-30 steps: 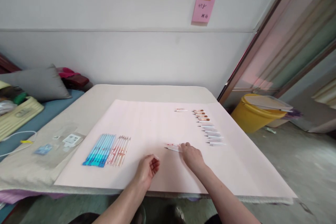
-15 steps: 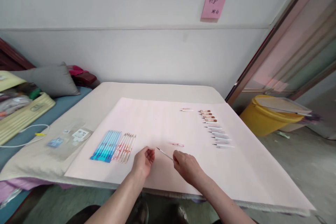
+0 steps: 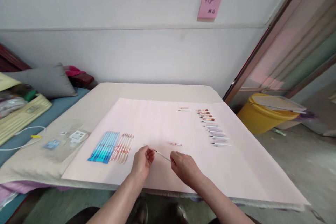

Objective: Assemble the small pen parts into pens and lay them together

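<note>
A thin white pen refill [image 3: 162,155] with a dark tip is pinched at its rear end by my right hand [image 3: 185,166]. Its tip points left and reaches the fingertips of my left hand [image 3: 143,159]. Those left fingers are closed together; whatever they hold is too small to make out. Just beyond my hands lies a short red-and-white pen part [image 3: 175,144]. To the left are a row of blue pens [image 3: 105,147] and, beside it, a row of white pens with red patterns [image 3: 123,148].
Refills and pen parts [image 3: 216,133] form a column on the right of the pale paper sheet [image 3: 152,112]. Two slim pieces [image 3: 185,109] lie farther back. Clear plastic packaging [image 3: 69,140] rests at left. A yellow bin [image 3: 253,115] stands beyond the right edge.
The refill's tip, apart from my left fingers before, now meets them. My right hand has shifted slightly left. The whole view has turned a little.
</note>
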Available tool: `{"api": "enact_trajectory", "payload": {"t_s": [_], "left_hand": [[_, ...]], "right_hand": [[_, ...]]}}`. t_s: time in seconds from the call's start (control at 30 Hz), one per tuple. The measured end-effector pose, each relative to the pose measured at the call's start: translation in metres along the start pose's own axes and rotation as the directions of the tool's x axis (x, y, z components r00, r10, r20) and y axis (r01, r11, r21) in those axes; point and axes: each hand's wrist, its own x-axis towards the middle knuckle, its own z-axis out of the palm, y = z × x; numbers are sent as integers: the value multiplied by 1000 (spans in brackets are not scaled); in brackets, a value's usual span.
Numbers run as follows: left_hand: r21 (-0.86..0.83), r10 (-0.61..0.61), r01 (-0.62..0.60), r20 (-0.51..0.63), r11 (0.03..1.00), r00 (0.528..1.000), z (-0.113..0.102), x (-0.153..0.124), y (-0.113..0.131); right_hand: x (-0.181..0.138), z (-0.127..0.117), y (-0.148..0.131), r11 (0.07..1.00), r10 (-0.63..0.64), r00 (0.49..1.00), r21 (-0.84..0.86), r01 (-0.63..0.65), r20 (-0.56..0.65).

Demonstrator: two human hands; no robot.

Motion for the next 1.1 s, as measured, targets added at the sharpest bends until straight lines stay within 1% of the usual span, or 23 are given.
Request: {"api": "enact_trajectory", "payload": {"t_s": [0.07, 0.17, 0.23, 0.33, 0.47, 0.57, 0.6, 0.73, 0.8, 0.87, 0.97, 1.1], "left_hand": [[23, 38, -39, 17, 999, 999, 1, -2, 0], [78, 79, -82, 49, 994, 996, 1, -3, -3], [102, 85, -91, 62, 991, 994, 2, -4, -4], [89, 64, -71, 75, 994, 995, 2, -5, -4], [44, 32, -35, 61, 998, 998, 3, -4, 1], [43, -2, -1, 61, 999, 998, 4, -6, 2], [50, -13, 9, 79, 999, 997, 5, -8, 1], [83, -59, 42, 209, 996, 976, 10, -21, -11], [81, -85, 69, 221, 994, 972, 12, -28, -18], [69, -106, 94, 208, 993, 972, 14, -32, -21], [46, -111, 103, 210, 994, 971, 14, -34, -18], [37, -74, 68, 222, 997, 972, 14, -32, -13]], "right_hand": [[-1, -1, -1, 998, -17, 1000, 52, 18, -26], [-2, -2, -3, 974, -57, 995, 215, 74, -88], [-2, -3, -5, 944, -75, 990, 311, 110, -121], [-3, -5, -6, 909, -83, 984, 393, 139, -157], [-3, -8, -5, 889, -96, 980, 427, 162, -172], [-3, -9, -4, 883, -102, 978, 435, 174, -185], [-2, -9, -5, 882, -101, 976, 437, 176, -191], [-1, -3, -7, 871, -92, 972, 456, 185, -218], [0, 0, -8, 863, -74, 971, 473, 176, -227], [0, 2, -9, 855, -58, 970, 489, 170, -235], [0, 4, -10, 846, -59, 969, 504, 176, -241], [1, 5, -11, 842, -76, 967, 503, 193, -245]]}}
